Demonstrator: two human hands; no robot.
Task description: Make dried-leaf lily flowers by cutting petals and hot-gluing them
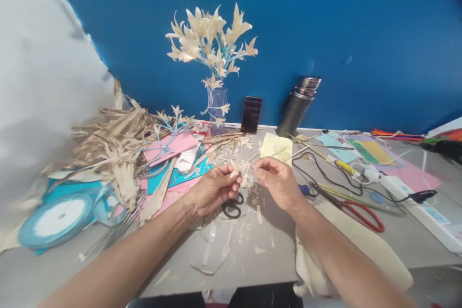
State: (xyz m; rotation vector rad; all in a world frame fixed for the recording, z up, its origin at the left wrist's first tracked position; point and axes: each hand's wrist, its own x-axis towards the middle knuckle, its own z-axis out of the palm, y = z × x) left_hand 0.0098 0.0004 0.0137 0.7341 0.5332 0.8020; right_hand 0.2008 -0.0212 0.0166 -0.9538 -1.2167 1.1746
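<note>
My left hand [214, 187] is closed in a pinch around a small pale piece of corn husk [235, 173] over the middle of the table. Just to its right, my right hand [277, 182] has thumb and forefinger pressed together; whatever lies between them is too small to make out. A gap separates the two hands. Black-handled scissors [232, 206] lie beneath my left fingers, their blades hidden. Husk scraps [259, 214] are scattered below and behind the hands. Farther back, pale husk flowers [212, 33] with blue stems stand in a clear vase [217, 106].
Dried husks [108, 139] are heaped at left, near a blue ribbon spool [56, 216] and pink paper [173, 147]. A phone [251, 114] and a dark flask [298, 106] lean against the wall. Red-handled scissors [364, 215], cables and a power strip [420, 207] lie right.
</note>
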